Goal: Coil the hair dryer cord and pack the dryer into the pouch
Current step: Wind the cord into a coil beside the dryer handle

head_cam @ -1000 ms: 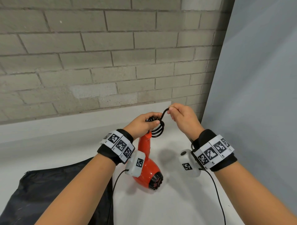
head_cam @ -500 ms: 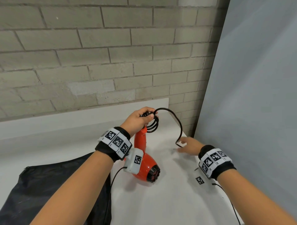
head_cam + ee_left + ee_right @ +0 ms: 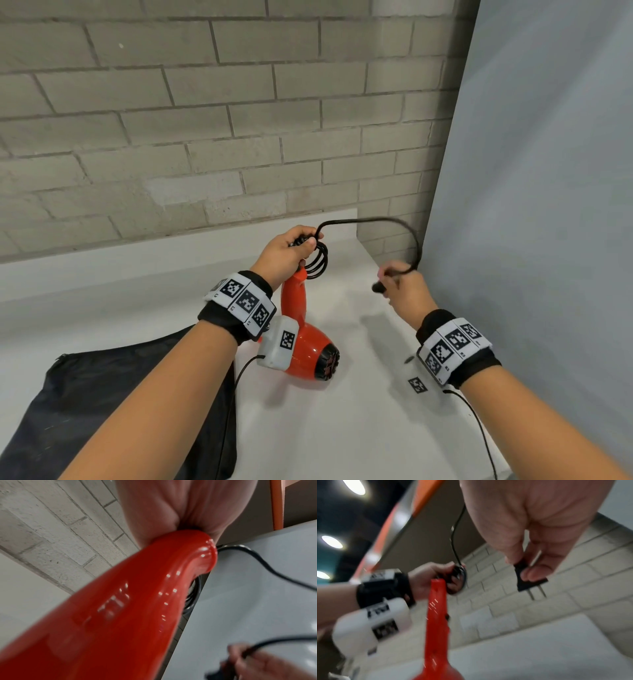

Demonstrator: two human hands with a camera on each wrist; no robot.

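The right hand's [image 3: 404, 291] thumb and fingers [image 3: 533, 573] pinch the plug [image 3: 528, 580], prongs pointing away from the palm. The left hand [image 3: 284, 253] curls its fingers round the stacked coils [image 3: 317, 262] and the tip of the dryer's [image 3: 301, 329] handle, thumb pressing the loops against it. Between the hands the last free length of cord [image 3: 387, 224] arcs up and over to the right.

The red dryer hangs handle-up, its body low over the white table [image 3: 342, 428]; whether it touches the table I cannot tell. The black pouch [image 3: 102, 394] lies flat at the near left, partly under the left forearm; its opening is not visible.

The risks, as I judge them: the coils are held only by the thumb's pressure, so opening that grip to take in the final loop could let them spring apart. A pull on the plug could also drag loops out from under the thumb. The cord may then unravel or snag at the pouch.
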